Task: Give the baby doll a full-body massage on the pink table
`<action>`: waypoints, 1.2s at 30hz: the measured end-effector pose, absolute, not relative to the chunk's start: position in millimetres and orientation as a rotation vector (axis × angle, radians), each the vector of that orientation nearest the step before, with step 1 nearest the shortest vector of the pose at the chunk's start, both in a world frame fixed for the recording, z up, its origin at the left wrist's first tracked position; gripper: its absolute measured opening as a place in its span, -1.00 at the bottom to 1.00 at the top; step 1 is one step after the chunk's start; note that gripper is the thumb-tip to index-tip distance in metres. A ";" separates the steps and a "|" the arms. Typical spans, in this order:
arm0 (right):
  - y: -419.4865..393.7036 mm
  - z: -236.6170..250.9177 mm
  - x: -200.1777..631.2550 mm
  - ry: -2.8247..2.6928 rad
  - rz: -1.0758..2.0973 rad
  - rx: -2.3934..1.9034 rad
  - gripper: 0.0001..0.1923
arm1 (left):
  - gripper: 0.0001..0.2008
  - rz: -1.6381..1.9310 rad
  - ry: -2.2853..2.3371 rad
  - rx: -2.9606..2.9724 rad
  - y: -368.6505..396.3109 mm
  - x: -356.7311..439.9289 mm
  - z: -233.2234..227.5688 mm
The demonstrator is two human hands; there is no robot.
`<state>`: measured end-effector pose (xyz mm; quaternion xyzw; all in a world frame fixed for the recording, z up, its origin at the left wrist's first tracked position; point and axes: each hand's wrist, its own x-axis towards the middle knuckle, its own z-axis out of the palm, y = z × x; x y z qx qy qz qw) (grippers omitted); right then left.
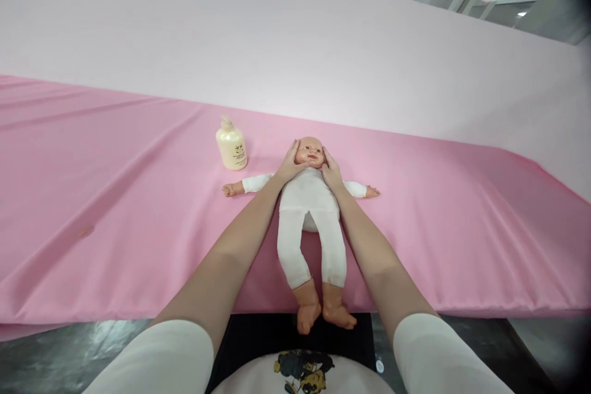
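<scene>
Two bare hands, one on each side, and right between them lies the doll's head (310,151)! Left hand (289,164) along one cheek, right hand (331,172) along the other, neither clearly nearer: it's dead level. Fingers are out long, fairly straight, set apart by about the head's width and laid against its sides, thumbs angled in toward the chin; how firmly they press, I can't tell. And look at the line of that doll (308,192): flat on its back on the pink cover (138,228), long axis running straight away from the person, head at the far end, feet (307,308) at the near edge and reaching over it. White-clothed body between the forearms, its arms spread wide to both sides. Out left, well clear of the fingers, a pump bottle (233,148) stands upright.
</scene>
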<state>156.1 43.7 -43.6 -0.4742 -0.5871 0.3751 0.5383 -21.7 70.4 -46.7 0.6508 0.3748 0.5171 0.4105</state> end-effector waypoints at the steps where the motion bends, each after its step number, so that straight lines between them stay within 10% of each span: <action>1: 42.8 -43.1 155.4 -1.403 0.906 -1.129 -0.12 | 0.14 1.308 0.946 1.662 70.6 -21.1 -47.7; 20: 39.2 -45.7 157.2 -1.502 0.754 -1.201 -0.21 | 0.09 1.308 1.081 1.870 72.2 -24.2 -62.8; 28: 33.9 -41.5 155.2 -1.474 0.932 -1.122 0.04 | -0.11 1.284 1.063 1.904 67.8 -23.8 -53.7; 36: 41.4 -51.4 156.5 -1.520 0.707 -1.227 -0.22 | -0.27 1.282 1.032 1.998 74.4 -24.5 -58.8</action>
